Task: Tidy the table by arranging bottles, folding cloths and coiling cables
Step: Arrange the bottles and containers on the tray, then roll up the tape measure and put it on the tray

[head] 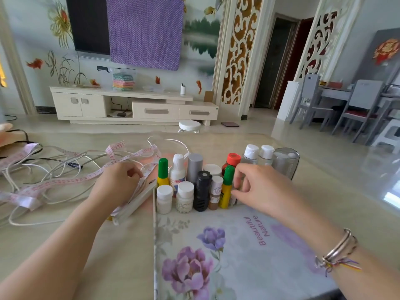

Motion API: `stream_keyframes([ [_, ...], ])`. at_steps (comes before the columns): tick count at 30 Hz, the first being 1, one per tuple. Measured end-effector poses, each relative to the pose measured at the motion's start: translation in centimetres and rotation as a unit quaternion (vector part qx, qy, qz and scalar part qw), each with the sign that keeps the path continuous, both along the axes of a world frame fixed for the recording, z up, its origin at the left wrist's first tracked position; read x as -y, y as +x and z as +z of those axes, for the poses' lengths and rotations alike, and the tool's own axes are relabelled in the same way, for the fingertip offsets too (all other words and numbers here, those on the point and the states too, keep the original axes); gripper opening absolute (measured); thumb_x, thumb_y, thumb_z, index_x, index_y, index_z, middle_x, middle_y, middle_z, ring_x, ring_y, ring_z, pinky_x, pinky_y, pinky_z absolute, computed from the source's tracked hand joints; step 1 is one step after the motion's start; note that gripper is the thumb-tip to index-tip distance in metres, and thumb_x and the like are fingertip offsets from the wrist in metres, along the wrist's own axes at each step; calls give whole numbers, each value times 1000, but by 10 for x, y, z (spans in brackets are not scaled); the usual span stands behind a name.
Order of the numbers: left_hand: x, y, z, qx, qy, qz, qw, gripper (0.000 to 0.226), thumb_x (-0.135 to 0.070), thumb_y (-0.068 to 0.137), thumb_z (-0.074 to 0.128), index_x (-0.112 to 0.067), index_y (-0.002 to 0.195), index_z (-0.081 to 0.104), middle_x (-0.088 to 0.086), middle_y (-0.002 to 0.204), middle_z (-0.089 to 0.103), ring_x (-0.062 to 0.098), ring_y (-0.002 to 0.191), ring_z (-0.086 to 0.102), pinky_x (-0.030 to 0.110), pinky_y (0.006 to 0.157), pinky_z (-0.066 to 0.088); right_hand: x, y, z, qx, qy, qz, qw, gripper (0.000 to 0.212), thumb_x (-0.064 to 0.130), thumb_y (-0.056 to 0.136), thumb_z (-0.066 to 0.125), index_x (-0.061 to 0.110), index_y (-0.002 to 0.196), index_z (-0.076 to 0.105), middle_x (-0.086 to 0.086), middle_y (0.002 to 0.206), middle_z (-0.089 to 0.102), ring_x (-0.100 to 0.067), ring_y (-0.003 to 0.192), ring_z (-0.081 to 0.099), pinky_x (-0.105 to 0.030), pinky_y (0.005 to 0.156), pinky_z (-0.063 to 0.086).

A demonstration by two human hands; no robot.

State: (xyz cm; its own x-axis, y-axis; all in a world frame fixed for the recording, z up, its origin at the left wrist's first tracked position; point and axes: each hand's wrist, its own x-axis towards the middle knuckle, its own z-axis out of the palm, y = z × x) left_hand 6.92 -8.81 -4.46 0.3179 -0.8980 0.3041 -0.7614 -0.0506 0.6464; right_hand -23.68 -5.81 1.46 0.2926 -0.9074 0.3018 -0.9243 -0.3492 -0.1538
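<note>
you are facing a painted mural wall (201, 40) where a dark television (88, 24) is hanging, half draped by a purple cloth (145, 31). a cream media cabinet (134, 107) is standing below. grey dining chairs (357, 105) are sitting to your right on a glossy pale floor (259, 124).

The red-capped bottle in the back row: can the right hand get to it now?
Probably yes. The right hand hovers just in front of the red-capped bottle, whose cap stands exposed above the yellow bottle.

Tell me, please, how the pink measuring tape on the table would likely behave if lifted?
The measuring tape looks floppy: it lies in loose loops and folds. It is tangled among the white cables, so it would probably drag them along. Thin and flat, it seems light.
</note>
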Motion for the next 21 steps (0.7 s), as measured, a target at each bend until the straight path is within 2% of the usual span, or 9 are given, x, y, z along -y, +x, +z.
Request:
stream_keyframes([
  [5,-3,0,16,-40,-9,-4,999,26,-7,87,55,-26,74,67,-16,75,60,3,65,54,17,54,37,-11,12,1,5,7,25,1000,16,37,82,63,29,77,50,11,72,62,-8,74,60,-28,61,48],
  [8,-12,0,29,-39,2,-4,999,27,-8,87,55,-26,73,67,-9,73,63,11,66,56,21,54,37,-18,26,-2,3,10,48,999,13,36,83,61,28,80,52,9,74,60,-11,76,60,-28,62,49],
  [10,-23,2,39,-45,10,-15,999,26,-8,87,55,-25,72,67,-1,79,67,19,73,61,23,59,42,-24,38,-2,5,17,73,997,13,36,84,61,28,78,51,10,71,60,-10,74,60,-27,59,47],
  [12,-41,10,49,-31,16,-14,999,22,-9,87,55,-22,74,68,5,84,69,26,79,64,28,69,47,-30,52,-2,13,24,100,995,16,34,84,61,29,74,50,10,68,59,-9,71,59,-27,56,45],
  [14,-63,24,56,8,21,-5,1000,18,-11,87,56,-17,78,70,8,85,69,29,82,63,31,73,49,-39,70,-1,34,31,131,990,17,32,84,60,29,71,50,10,68,60,-11,72,59,-29,61,50],
  [17,-103,56,66,49,34,13,998,19,-9,86,56,-18,76,69,1,80,68,23,77,61,29,68,47,-54,106,0,57,21,190,980,10,29,85,59,26,78,52,8,70,62,-14,73,62,-32,67,52],
  [19,-127,77,69,5,42,22,999,22,-5,85,56,-19,72,69,-3,71,66,19,68,60,27,64,46,-59,133,-1,54,23,220,974,7,26,87,57,27,82,52,8,75,62,-14,76,61,-32,67,52],
  [21,-147,94,70,-55,35,21,998,23,0,84,56,-13,72,70,3,71,69,17,64,61,29,69,49,-59,162,-1,48,35,236,970,4,24,88,55,27,86,56,8,81,63,-16,83,60,-33,71,52],
])
